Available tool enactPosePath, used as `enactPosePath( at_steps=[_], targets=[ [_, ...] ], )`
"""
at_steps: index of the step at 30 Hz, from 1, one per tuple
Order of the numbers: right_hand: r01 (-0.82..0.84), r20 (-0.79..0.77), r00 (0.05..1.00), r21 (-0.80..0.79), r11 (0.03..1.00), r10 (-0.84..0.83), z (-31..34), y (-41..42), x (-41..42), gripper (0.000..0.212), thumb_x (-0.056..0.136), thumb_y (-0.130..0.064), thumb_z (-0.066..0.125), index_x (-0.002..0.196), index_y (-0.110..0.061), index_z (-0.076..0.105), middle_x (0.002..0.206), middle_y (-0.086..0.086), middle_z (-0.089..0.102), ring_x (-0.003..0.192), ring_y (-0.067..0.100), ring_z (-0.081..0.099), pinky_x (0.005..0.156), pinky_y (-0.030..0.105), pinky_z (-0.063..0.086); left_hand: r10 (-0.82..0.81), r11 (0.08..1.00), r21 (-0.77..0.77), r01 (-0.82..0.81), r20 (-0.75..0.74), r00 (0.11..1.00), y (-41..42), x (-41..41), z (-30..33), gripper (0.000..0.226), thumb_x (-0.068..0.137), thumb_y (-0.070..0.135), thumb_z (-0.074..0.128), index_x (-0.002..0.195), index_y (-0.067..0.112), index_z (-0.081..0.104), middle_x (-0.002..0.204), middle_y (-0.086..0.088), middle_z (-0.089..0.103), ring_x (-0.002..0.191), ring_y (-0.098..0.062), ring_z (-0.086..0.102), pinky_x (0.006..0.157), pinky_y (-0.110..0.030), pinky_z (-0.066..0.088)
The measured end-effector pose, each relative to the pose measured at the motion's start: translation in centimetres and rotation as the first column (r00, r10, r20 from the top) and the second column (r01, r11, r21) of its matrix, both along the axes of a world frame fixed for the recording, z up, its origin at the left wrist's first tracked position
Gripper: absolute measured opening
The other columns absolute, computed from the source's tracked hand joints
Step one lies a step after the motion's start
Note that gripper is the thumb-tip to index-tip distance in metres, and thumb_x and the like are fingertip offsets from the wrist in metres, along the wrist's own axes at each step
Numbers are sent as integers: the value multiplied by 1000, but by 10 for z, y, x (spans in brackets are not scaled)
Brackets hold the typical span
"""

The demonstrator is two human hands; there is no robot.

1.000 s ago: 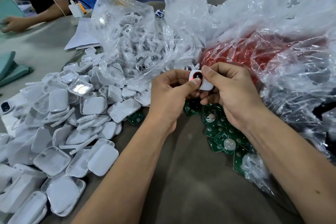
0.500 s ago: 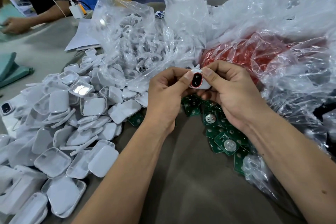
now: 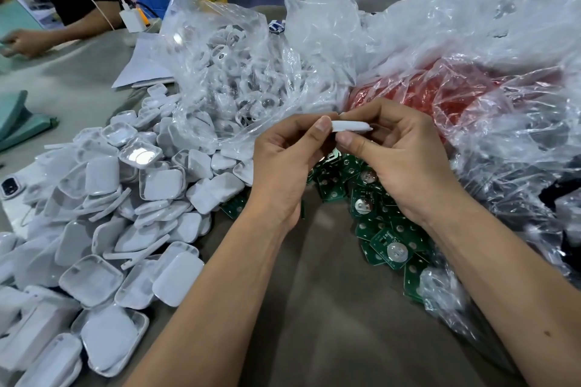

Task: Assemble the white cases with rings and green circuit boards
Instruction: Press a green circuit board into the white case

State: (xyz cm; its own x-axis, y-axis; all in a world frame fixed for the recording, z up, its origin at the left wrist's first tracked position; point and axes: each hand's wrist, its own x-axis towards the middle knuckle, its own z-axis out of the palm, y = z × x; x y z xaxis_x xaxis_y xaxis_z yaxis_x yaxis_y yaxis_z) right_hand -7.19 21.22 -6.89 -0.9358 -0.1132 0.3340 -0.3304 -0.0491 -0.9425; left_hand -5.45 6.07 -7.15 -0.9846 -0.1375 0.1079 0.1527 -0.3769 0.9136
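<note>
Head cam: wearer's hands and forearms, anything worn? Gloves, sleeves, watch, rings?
Nothing worn shows. The left hand and right hand are bare, with no gloves, finger cots or rings visible. Both forearms are bare to the frame edge: no sleeves, watch or wrist strap. Fingernails are short and unpainted. A small dark mark sits on the right forearm.

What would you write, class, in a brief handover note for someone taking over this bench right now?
Left hand and right hand both pinch one thin white plastic case, held edge-on above the table.
Heap of empty white square case shells lies left; green circuit boards with silver discs lie under the right hand; clear bag of white rings sits behind.
Done: cannot tell whether this case is complete.
Left: most shells and boards, still loose.
</note>
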Motion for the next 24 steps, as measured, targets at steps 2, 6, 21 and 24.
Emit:
enactPosePath(
  at_steps=[2,6,21,24],
  targets=[
    [-1,-12,1000,-23,1000,1,1,0,0,21,82,-1,84,99,-9,74,102,9,79,100,27,76,92,40,62,-1,1000,14,1,-8,1000,0,0,0,11,94,2,66,97,3,77,100,-14,76,100,-26,71,102,-45,55],
    [-3,-35,999,-66,998,1,1,1,1,23,80,-2,85,100,-10,76,101,4,80,97,20,77,84,27,60,-10,998,64,10,-1,1000,1,0,1,17,94,0,64,108,-3,74,109,-22,74,108,-31,71,102,-42,55],
    [50,-84,995,-5,999,-50,-1,3,-1,38,75,-3,91,108,-8,73,106,4,79,101,21,77,92,41,62,-36,995,94,20,175,984,-3,2,6,15,99,16,65,97,2,71,78,-14,71,60,-18,65,56,-24,58],
    [83,-157,985,92,992,-68,0,2,1,40,74,-5,93,109,-9,73,105,2,79,98,19,77,87,41,64,-36,999,1,36,153,988,-3,2,4,9,94,9,71,99,2,69,75,-14,73,58,-17,67,55,-22,57]
  ],
)
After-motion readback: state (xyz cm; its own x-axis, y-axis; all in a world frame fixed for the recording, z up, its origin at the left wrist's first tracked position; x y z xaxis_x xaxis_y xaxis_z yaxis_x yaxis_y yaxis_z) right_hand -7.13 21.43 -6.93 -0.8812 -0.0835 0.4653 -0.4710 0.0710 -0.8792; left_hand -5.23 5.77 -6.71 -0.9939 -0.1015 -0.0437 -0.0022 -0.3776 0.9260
